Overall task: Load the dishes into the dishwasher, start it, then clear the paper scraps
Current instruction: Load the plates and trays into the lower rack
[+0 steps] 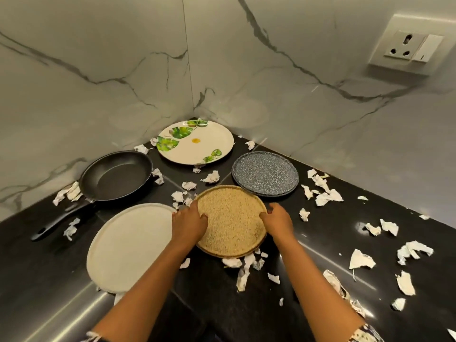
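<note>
tan plate (232,220), at the middle of the black counter (320,243), held at opposite rims by both hands. the left hand (188,224) grips the left rim, fingers bent over the edge and thumb on the plate's face; the right hand (277,222) grips the right rim, fingers curled together over it. a two-sided hold of this kind keeps a wide, flat dish level for lifting. whether the plate rests on the counter or is just clear of it cannot be told; scraps lie tucked at its near edge.

around it, each apart from the others: a white plate (128,248) just beside the left hand, a grey speckled plate (265,174) behind to the right, a leaf-patterned plate (197,144) in the corner, and a frying pan (116,176) at the left, handle toward the viewer. paper scraps (325,196) are strewn between and beyond the dishes, thickest to the right.

judged stage: loading has barely begun, with the scraps left for last. the dishwasher is not in view. a wall socket (407,45) sits upper right.
</note>
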Demonstrator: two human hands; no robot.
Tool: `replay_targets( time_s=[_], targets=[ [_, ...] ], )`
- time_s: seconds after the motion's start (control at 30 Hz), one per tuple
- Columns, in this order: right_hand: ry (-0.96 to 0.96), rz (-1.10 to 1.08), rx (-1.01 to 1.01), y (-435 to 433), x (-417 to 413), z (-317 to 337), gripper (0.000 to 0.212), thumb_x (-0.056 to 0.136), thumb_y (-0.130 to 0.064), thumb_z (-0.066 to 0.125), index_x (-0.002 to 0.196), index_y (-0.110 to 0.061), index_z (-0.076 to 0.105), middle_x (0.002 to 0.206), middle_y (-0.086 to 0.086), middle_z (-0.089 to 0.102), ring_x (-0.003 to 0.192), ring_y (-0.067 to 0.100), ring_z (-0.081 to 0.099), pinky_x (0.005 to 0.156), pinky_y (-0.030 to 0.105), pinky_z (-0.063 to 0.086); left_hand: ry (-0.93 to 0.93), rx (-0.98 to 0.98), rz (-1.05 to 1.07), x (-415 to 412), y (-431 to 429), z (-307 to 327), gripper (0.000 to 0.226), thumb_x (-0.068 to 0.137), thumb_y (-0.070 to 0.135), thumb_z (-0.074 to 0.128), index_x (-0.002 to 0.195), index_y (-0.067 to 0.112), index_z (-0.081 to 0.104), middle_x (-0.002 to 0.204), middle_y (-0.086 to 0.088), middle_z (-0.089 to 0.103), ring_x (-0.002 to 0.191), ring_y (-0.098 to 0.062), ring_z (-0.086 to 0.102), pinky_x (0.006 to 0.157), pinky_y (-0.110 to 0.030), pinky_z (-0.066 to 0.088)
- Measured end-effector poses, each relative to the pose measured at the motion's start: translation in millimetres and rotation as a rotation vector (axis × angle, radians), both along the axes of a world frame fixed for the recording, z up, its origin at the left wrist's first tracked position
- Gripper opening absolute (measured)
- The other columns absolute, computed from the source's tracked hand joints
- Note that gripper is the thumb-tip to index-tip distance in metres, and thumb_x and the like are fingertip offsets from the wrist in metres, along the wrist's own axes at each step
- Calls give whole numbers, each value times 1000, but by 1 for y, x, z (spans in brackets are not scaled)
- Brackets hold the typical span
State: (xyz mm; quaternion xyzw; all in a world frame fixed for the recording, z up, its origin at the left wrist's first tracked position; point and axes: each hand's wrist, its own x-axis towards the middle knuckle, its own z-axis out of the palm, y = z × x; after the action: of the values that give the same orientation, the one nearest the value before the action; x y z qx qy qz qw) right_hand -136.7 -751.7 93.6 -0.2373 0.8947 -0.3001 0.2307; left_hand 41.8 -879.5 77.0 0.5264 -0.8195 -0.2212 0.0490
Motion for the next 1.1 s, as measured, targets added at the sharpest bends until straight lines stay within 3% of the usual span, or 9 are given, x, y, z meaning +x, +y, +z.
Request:
replay_targets(
  time_s=[0.1,0.27,0.4,0.53,0.6,0.7,0.8,0.9,1.1],
  targets=[
    [-113,-155,-129,5,-4,-8,45,86,-19,63,129,-9,53,122,8,61,111,26,56,95,39,45,275,174,109,6,7,12,52,96,28,49,144,16,33,142,-12,46,128,-32,43,102,-39,35],
    [-357,-237,-439,16,-4,-9,28,86,0,61,114,-3,64,95,2,66,91,18,61,79,31,49,741,221,241,30,12,36,53,91,18,61,140,22,41,135,-4,48,119,-26,50,96,-44,45],
    [-411,-174,-493,-1,-6,3,27,86,-5,64,112,-9,65,102,4,69,96,20,65,89,42,53,1195,844,494,31,5,57,40,89,-1,54,128,11,49,111,-12,62,97,-31,61,71,-41,51],
    [-431,-171,-526,-23,-27,19,31,89,-9,61,119,-6,60,109,6,65,94,19,61,76,34,53,1299,966,587,24,-6,59,31,93,2,48,123,7,51,103,-14,65,90,-30,62,68,-43,50],
    [-457,-356,-573,-27,-45,20,41,89,-11,61,128,-4,52,124,9,57,106,22,55,84,34,46,1371,926,644,23,-12,61,26,94,4,47,119,9,52,105,-14,63,88,-28,62,71,-44,50],
    [-734,-628,-643,-29,-61,14,46,91,-10,57,134,-4,43,145,16,38,129,32,41,98,39,38,1450,903,742,26,-19,62,12,96,5,47,101,12,55,106,-13,62,85,-25,61,86,-48,48],
    [-962,-683,-679,-38,-65,9,52,94,-11,50,142,-4,31,150,15,29,136,35,32,109,43,29,1503,932,848,32,-23,59,20,95,9,50,115,8,54,123,-14,59,100,-27,61,82,-45,48],
    [-1055,-733,-709,-49,-65,12,57,96,-11,48,146,-4,22,153,14,23,137,35,30,110,46,27,1548,938,902,34,-22,57,33,96,16,52,128,9,48,130,-12,56,117,-28,55,91,-46,45],
    [-959,-773,-684,-64,-67,15,32,90,-1,55,121,-6,53,135,13,50,120,34,51,91,52,45,1593,937,930,36,-24,54,40,96,38,48,130,17,48,135,-7,54,124,-28,51,101,-50,40]
  ],
)
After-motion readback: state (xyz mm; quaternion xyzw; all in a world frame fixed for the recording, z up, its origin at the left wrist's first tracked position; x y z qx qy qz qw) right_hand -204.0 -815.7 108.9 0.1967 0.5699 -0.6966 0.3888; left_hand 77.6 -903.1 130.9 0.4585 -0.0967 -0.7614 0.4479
